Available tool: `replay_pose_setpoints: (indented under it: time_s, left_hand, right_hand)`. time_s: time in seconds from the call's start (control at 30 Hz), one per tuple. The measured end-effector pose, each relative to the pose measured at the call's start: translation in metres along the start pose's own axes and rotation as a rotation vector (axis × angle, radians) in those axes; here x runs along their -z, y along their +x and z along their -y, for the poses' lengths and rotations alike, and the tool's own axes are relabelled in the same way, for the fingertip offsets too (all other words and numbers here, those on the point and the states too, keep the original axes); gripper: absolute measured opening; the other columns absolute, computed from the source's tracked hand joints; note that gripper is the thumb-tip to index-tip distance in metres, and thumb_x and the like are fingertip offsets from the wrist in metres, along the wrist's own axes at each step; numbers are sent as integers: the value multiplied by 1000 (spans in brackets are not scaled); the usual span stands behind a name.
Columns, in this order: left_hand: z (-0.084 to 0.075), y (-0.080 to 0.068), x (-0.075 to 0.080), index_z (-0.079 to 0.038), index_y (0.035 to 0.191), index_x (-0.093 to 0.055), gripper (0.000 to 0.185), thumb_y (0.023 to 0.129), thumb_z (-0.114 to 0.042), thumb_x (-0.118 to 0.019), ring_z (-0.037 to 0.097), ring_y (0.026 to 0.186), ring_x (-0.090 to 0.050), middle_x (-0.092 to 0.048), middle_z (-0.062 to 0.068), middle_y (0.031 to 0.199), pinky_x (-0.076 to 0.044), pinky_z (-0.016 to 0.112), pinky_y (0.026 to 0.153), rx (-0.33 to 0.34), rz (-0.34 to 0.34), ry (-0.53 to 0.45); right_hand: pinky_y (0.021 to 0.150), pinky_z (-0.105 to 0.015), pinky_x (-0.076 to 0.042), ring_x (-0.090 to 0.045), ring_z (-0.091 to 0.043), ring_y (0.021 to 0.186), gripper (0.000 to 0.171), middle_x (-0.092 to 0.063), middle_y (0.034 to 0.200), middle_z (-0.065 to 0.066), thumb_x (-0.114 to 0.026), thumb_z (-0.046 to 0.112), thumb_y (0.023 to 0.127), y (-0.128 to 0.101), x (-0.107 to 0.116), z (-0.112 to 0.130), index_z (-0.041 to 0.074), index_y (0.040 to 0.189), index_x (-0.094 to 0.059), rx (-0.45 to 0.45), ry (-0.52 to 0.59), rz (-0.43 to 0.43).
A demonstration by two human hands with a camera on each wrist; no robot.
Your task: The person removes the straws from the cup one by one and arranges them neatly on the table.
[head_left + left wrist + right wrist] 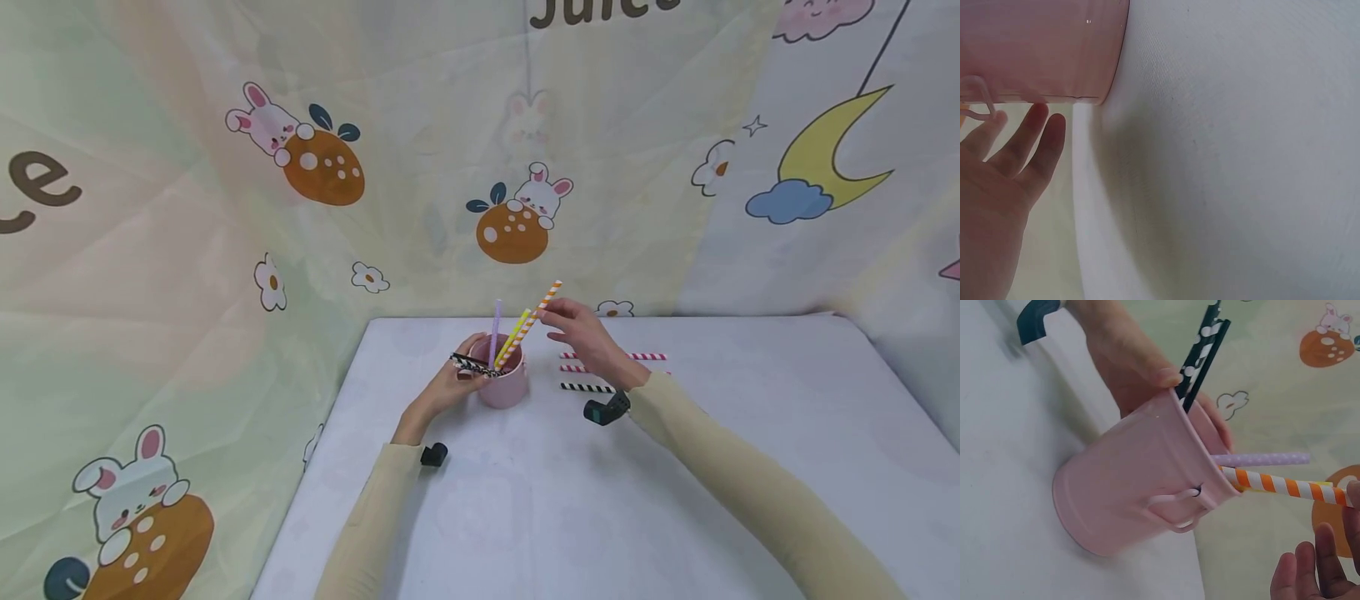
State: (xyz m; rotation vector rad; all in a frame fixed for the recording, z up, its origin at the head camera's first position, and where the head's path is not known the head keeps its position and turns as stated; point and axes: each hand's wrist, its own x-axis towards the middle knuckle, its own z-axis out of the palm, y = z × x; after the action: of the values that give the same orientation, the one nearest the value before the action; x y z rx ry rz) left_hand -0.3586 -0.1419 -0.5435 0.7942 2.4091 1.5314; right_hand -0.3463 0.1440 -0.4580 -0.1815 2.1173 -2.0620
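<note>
Our right hand [588, 337] pinches the top of an orange-striped straw [534, 321] between thumb and forefinger, other fingers [1310, 575] loose, its lower end already inside the pink cup [504, 385]. Our left hand [450, 383] curls round the cup's far side, steadying it on the tabletop [712, 467]. We judge we are dropping straws in one by one; next calls for releasing this one, then reaching for the spare straws [611, 371] lying just beyond. The cup looks smooth, enamelled, cylindrical with a wire handle; the straws are matte paper tubes.

sleeves: long, beige | wrists: small black cameras strapped on
</note>
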Motion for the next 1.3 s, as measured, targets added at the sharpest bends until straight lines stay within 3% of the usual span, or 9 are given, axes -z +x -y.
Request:
replay_pose_setpoints:
  time_s: [0.17,0.4,0.63,0.87,0.97,1.17,1.3]
  left_hand:
    - [6,1,0,-24,158,-28,81,91,-8,-72,29,129,-51,-37,8,160,-47,36,97,-8,-19,-11]
    - [4,1,0,-27,157,-29,82,90,-9,-73,29,129,-51,-37,6,160,-47,38,97,-8,-18,-1]
    - [4,1,1,-21,160,-24,85,92,-10,-72,31,131,-49,-33,9,163,-46,39,99,26,8,20]
    - [4,-1,-1,-31,156,-30,81,91,-13,-74,27,129,-51,-38,3,160,-48,41,97,17,-29,6]
    - [3,-2,-2,-30,157,-30,81,91,-13,-74,27,129,-51,-39,4,159,-48,40,96,9,-28,6]
    - [3,-1,-2,-25,159,-27,83,91,-10,-73,30,129,-50,-37,8,160,-47,40,97,20,-19,-4]
    - [2,-2,-2,-25,158,-29,82,90,-10,-74,30,124,-52,-39,8,158,-47,39,96,14,-25,-21]
  right_hand:
    - [117,-51,-36,-46,-30,135,50,-53,135,-12,-62,32,100,-1,8,2,1,137,-48,8,27,0]
    - [119,-50,-32,-45,-29,136,45,-55,129,-7,-58,29,103,-7,22,6,2,137,-48,26,93,13]
    - [121,-50,-28,-41,-33,139,41,-60,121,1,-59,30,102,-12,34,14,5,134,-51,16,169,-10]
    - [114,-40,-37,-48,-24,130,31,-60,117,3,-63,33,100,-18,47,18,12,123,-57,-11,197,-45]
    - [108,-32,-42,-52,-20,125,30,-62,117,2,-63,31,100,-23,55,17,12,122,-58,-5,214,-32]
    - [104,-28,-46,-56,-18,119,31,-65,112,5,-60,25,102,-35,72,14,7,127,-56,3,267,9]
    - [100,-25,-49,-54,-19,116,34,-62,114,3,-58,26,103,-43,82,11,6,130,-54,26,230,30]
